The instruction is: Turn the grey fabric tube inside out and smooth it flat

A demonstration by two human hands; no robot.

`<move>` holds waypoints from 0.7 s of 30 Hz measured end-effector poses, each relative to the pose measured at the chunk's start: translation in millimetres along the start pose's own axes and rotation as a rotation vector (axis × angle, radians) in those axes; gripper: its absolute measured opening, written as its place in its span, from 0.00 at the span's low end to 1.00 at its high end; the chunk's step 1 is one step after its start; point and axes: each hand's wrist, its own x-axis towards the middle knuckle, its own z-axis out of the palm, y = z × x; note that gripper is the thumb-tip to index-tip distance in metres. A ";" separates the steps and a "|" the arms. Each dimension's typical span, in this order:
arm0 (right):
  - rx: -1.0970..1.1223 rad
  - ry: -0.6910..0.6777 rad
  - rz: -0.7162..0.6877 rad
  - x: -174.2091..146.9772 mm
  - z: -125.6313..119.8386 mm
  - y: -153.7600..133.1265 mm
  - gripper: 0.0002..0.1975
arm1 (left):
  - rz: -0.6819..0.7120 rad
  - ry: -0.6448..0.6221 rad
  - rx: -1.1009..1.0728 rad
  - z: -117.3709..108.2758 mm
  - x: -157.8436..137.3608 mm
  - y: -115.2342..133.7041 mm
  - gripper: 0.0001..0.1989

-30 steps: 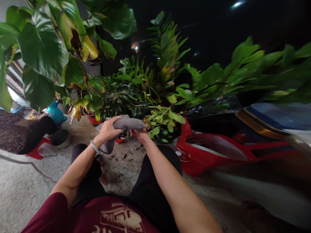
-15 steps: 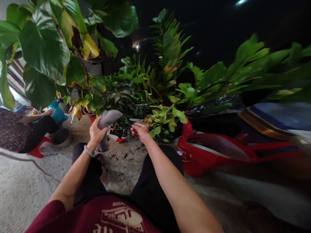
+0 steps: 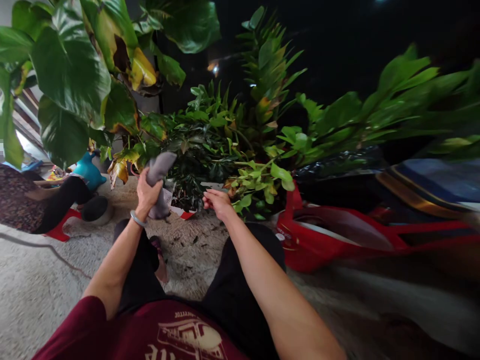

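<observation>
My left hand [image 3: 149, 192], with a pale bangle at the wrist, is closed round a grey soft, stuffed-looking piece [image 3: 160, 172]. One end of the piece points up and to the right; the other hangs below my fingers. What exactly it is, I cannot tell. To its right, my right hand [image 3: 217, 202] is held in a pinch, fingertips together, apart from the grey piece. Anything between those fingertips is too small to make out. Dark leafy plants [image 3: 191, 185] stand just behind both hands.
A red bag [image 3: 322, 250] stands by my right knee. At the left, another person [image 3: 22, 200] sits on a red stool [image 3: 62, 225] beside a dark round pot [image 3: 96, 210] and a teal object [image 3: 90, 172]. Large leaves [image 3: 69, 75] overhang the upper left. A cable [image 3: 48, 247] crosses the concrete floor.
My left hand has turned and shifted slightly left and up with the grey piece, which now stands more upright. My right hand stays pinched in nearly the same spot.
</observation>
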 end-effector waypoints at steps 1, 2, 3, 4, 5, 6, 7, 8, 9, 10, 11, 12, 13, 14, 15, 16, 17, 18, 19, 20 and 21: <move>-0.002 0.003 -0.001 0.1 -0.5 0.2 0.11 | -0.052 -0.076 0.002 4.2 -21.1 -10.1 0.30; -0.005 0.006 -0.002 0.1 -1.4 0.2 0.11 | -0.096 -0.133 -0.006 6.7 -41.8 -18.4 0.29; -0.007 0.009 -0.003 0.1 -2.5 0.0 0.10 | -0.112 -0.153 -0.020 7.3 -59.5 -23.9 0.28; -0.008 0.011 -0.004 0.0 -3.8 -0.5 0.10 | -0.121 -0.141 -0.030 6.0 -71.9 -26.0 0.27; -0.008 0.014 -0.005 -0.1 -5.1 -1.1 0.09 | -0.116 -0.096 -0.036 3.2 -77.2 -24.5 0.26; -0.008 0.016 -0.007 -0.2 -6.1 -2.0 0.09 | -0.099 -0.027 -0.036 -0.8 -74.8 -19.8 0.26; -0.007 0.017 -0.008 -0.4 -6.8 -2.9 0.09 | -0.077 0.058 -0.031 -5.4 -64.8 -12.6 0.26; -0.006 0.018 -0.008 -0.6 -7.1 -3.8 0.10 | -0.051 0.146 -0.026 -10.1 -48.5 -3.8 0.26; -0.005 0.019 -0.007 -0.8 -6.9 -4.6 0.10 | -0.020 0.220 -0.022 -14.2 -28.0 5.1 0.26; -0.005 0.021 -0.006 -1.0 -6.2 -5.4 0.11 | -0.001 0.295 -0.024 -17.1 -5.9 13.1 0.25; -0.005 0.023 -0.003 -1.2 -5.2 -5.9 0.11 | 0.020 0.325 -0.031 -18.5 15.0 19.1 0.24; -0.005 0.025 -0.001 -1.4 -4.0 -6.3 0.11 | 0.029 0.339 -0.039 -17.9 32.1 22.3 0.23; -0.005 0.028 0.000 -1.6 -2.8 -6.4 0.12 | 0.022 0.326 -0.044 -15.4 43.1 22.2 0.22; -0.004 0.030 0.001 -1.8 -1.7 -6.4 0.12 | 0.000 0.287 -0.044 -11.3 46.8 19.1 0.21; -0.004 0.032 0.001 -1.9 -1.0 -6.3 0.12 | -0.038 0.235 -0.039 -6.0 42.6 13.3 0.20; -0.004 0.034 0.000 -1.9 -0.7 -5.9 0.11 | -0.081 0.168 -0.030 -0.3 31.1 5.7 0.20; -0.006 0.038 -0.003 -1.9 -1.0 -5.6 0.11 | -0.119 0.094 -0.023 4.9 13.9 -2.5 0.19; -0.009 0.043 -0.007 -1.7 -1.7 -5.1 0.10 | -0.155 0.031 -0.017 8.8 -6.6 -10.1 0.19; -0.013 0.047 -0.013 -1.4 -2.8 -4.7 0.10 | -0.157 -0.040 -0.023 11.0 -27.7 -16.1 0.20; -0.016 0.051 -0.020 -1.0 -4.1 -4.4 0.10 | -0.151 -0.073 -0.034 10.9 -46.4 -19.3 0.20; -0.017 0.049 -0.028 -0.5 -5.4 -4.1 0.11 | -0.135 -0.086 -0.045 8.7 -60.0 -19.4 0.21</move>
